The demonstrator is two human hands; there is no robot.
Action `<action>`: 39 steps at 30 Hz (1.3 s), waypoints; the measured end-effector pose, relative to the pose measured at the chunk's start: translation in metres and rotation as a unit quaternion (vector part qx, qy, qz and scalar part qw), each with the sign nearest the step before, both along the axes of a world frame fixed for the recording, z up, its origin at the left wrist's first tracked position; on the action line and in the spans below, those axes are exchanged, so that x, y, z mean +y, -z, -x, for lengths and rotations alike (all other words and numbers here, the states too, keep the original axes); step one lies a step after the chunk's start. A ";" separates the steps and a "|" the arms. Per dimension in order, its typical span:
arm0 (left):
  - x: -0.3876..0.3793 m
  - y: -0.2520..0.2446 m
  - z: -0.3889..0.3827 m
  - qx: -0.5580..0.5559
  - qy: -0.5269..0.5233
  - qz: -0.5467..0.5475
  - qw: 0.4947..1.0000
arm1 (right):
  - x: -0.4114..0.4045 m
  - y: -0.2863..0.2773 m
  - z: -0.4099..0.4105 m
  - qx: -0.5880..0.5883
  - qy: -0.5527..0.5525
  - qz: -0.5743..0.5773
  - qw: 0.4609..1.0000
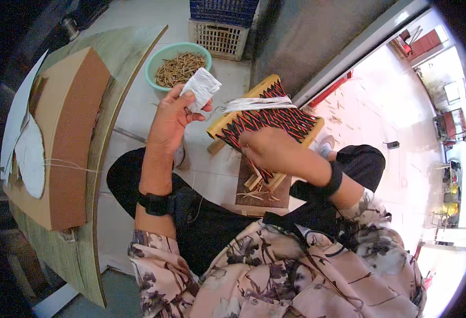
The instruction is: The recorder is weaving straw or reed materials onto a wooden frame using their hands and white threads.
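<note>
My left hand (179,105) holds a folded piece of white cloth (202,89) between thumb and fingers. A thin thread hangs in loops below that hand's wrist. My right hand (268,149), blurred, is over the near side of a small wooden-framed stool (243,95), whose seat is laced with black and red cord (288,121). What its fingers hold, if anything, cannot be made out. A bundle of white thread (260,103) lies across the cord. Short wooden pieces and dry plant stalks (252,194) lie on a brown board (248,171) below the stool.
A green basin (149,71) of short dry stalks stands on the floor beyond my left hand. Stacked plastic crates (219,39) are behind it. At left, a table (125,75) bears a cardboard box (78,147) and a white insole-shaped piece (30,159). A doorway is at right.
</note>
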State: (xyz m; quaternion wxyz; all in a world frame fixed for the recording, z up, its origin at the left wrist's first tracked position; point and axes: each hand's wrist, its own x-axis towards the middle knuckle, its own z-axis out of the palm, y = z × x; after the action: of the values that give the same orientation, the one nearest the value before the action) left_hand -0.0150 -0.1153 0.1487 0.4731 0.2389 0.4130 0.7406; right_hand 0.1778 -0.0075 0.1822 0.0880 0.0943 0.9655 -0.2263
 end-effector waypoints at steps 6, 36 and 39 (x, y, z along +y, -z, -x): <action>0.000 0.005 0.000 -0.018 -0.004 -0.026 1.000 | -0.015 0.105 -0.001 0.020 0.016 0.038 0.999; -0.010 -0.007 -0.006 -0.232 -0.064 -0.030 0.970 | -0.045 0.224 0.103 0.086 -0.040 0.011 0.995; -0.012 -0.007 -0.005 -0.246 -0.071 -0.034 0.966 | -0.043 0.211 0.113 0.089 -0.036 0.017 0.995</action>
State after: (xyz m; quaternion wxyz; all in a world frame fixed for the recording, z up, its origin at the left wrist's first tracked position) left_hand -0.0101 -0.1274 0.1559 0.4982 0.0355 0.2746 0.8216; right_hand 0.0644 -0.0501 -0.0284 0.0110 0.0377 0.9682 -0.2469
